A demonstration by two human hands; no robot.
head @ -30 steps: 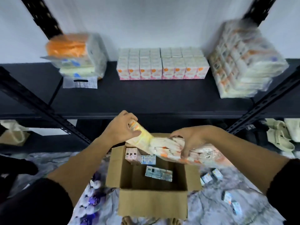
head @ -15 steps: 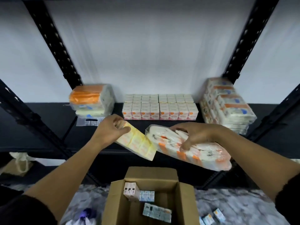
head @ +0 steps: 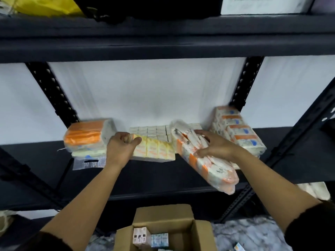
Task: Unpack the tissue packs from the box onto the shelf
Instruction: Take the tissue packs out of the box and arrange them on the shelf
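Tissue packs, 2 in hand, both up at shelf (head: pixel 54 160) level. Your left hand (head: pixel 120 148) curls round the near-left end of the yellow pack (head: pixel 154 150); thumb over the top, fingers wrapped under. That pack runs away from the hand to the right, long axis roughly along the shelf front, and looks to lie on or just over the board; contact is not clear.

Your right hand (head: pixel 213 147) grips the orange-and-white pack (head: pixel 204 160) near its middle, fingers spread over the top face, thumb on the left side. Long axis runs diagonally: far end up and left toward the wall, near end down and right, hanging out past the shelf's front edge. This pack is tilted, not flat.

Row of small boxes (head: pixel 152 130) sits just behind both hands, against the wall. Orange-topped stack (head: pixel 87 137) just left of your left hand. Blue-and-orange stack (head: pixel 239 131) just right of your right hand, close to the wrist.

Judgement: free board lies toward you from the small boxes, between the 2 stacks. The left pack needs only a release. The right pack likely needs turning parallel to the front edge or pushing further in, else its overhanging end may tip.

Box (head: pixel 199 232) sits below, between your forearms, with a few small cartons (head: pixel 139 236) inside.
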